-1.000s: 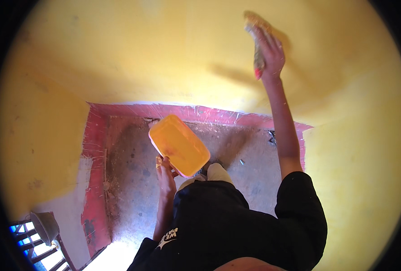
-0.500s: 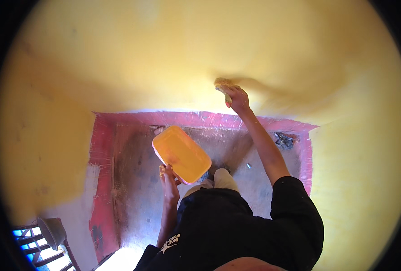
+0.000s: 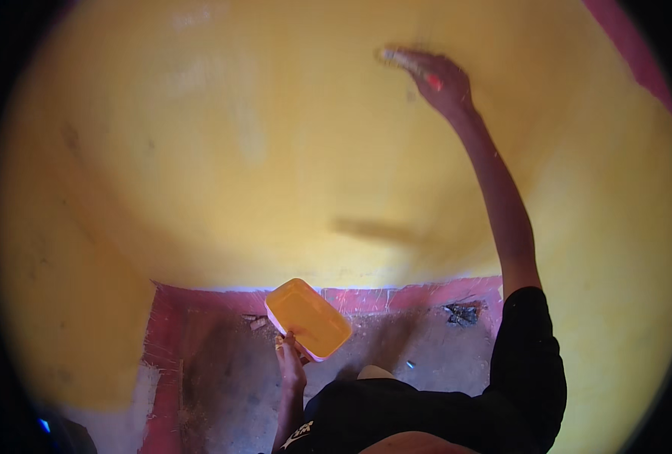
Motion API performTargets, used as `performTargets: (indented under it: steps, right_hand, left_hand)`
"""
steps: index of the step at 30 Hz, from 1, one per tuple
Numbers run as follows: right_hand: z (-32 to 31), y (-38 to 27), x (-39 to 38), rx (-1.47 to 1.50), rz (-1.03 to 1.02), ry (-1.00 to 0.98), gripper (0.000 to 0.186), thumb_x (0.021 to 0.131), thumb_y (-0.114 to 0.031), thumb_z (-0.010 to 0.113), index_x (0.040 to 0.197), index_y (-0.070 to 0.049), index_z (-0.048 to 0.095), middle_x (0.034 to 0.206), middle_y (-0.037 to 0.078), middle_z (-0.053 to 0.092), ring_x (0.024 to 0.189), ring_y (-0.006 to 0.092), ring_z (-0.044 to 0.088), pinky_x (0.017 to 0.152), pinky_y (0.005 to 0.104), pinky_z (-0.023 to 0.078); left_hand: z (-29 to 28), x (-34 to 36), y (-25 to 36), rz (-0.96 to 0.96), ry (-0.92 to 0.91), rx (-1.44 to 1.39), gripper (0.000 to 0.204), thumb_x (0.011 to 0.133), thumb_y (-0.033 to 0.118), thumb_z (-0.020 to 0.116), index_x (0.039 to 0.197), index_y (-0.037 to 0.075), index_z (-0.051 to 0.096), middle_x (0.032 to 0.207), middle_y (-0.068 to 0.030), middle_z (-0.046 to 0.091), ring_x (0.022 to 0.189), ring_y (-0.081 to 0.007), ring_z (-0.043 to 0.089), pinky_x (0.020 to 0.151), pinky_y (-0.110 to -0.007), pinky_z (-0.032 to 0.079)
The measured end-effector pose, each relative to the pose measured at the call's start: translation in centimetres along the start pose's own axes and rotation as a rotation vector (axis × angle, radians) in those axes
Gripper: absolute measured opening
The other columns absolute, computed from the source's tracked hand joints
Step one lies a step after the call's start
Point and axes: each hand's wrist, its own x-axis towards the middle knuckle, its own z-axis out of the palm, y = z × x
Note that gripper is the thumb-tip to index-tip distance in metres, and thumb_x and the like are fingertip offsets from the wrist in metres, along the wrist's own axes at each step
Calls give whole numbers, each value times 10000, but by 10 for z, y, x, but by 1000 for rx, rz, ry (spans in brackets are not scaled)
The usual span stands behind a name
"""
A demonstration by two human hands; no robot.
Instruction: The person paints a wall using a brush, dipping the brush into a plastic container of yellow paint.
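Observation:
My right hand (image 3: pixel 443 82) is raised high on the yellow wall (image 3: pixel 290 151) with the arm stretched out. Its fingers are closed round a paintbrush (image 3: pixel 408 62) whose bristles point left, near or against the wall; motion blur hides whether they touch. A bit of red shows at the handle end. Lower down, my left hand (image 3: pixel 291 362) grips the near left edge of a rectangular plastic tub (image 3: pixel 309 318), thumb over the rim. Yellow-orange paint coats the inside of the tub, which is held above the floor.
A pinkish-red painted band (image 3: pixel 419 293) runs along the wall's base. On the grey, stained floor (image 3: pixel 230 386) lie a crumpled dark plastic bag (image 3: pixel 463 313) near the far right corner and a small shiny piece (image 3: pixel 411 365). Unpainted pale wall (image 3: pixel 116 424) shows at lower left.
My right hand has swung upward and a little right with the paintbrush, far higher on the wall. The view has tilted up, so the floor and tub sit lower in the picture.

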Motion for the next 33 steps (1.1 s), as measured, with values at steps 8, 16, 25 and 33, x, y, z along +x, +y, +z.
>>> performTargets:
  steps: [8, 16, 25, 33]
  right_hand:
    - [-31, -1, 44, 99, 40, 229, 419, 862, -141, 551, 1247, -291, 619, 1209, -25, 658, 999, 200, 656, 839, 336, 536]
    - [30, -127, -129, 63, -95, -298, 620, 739, -114, 672, 1331, -246, 541, 1141, 23, 643, 1009, 212, 647, 823, 323, 548]
    - [-39, -56, 12, 391, 78, -222, 261, 977, -365, 512, 1170, -328, 684, 1137, -10, 691, 1004, 198, 667, 883, 318, 530]
    - [-126, 38, 199, 87, 56, 34, 345, 926, -412, 576, 1128, -154, 683, 914, 117, 686, 843, 281, 665, 755, 378, 520]
  left_hand:
    - [11, 6, 2, 70, -96, -40, 430, 979, 405, 443, 1253, 73, 438, 1090, -120, 605, 925, -218, 657, 658, -373, 576]
    - [10, 4, 0, 6, -106, -47, 420, 976, 399, 457, 1236, 69, 437, 1112, -132, 590, 947, -230, 645, 670, -384, 573]
    - [5, 19, 0, 106, -198, -23, 395, 973, 369, 488, 1197, 48, 437, 1060, -114, 567, 909, -205, 627, 662, -376, 565]
    - [18, 13, -1, 60, -84, -107, 354, 972, 323, 485, 1191, 51, 436, 1019, -133, 577, 853, -219, 641, 628, -376, 568]
